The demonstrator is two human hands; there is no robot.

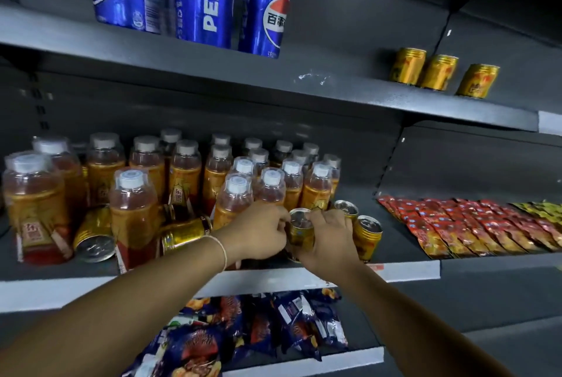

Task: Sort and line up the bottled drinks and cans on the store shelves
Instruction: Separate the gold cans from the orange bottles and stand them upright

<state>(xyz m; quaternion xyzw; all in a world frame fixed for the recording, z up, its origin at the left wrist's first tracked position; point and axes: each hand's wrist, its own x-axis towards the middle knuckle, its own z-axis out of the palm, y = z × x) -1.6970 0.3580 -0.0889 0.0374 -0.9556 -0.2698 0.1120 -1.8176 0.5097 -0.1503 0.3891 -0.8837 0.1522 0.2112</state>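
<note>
We see left hand (261, 232) and right hand (330, 240) both gripping one gold can (301, 233). Fingers curled round it, middle shelf (401, 243) front.

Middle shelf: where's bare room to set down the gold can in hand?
Bare strip between the upright gold cans and red snack packets. Upper shelf: open stretch between Pepsi cans and three gold cans. Crowded left: drink bottles, tipped cans.
</note>
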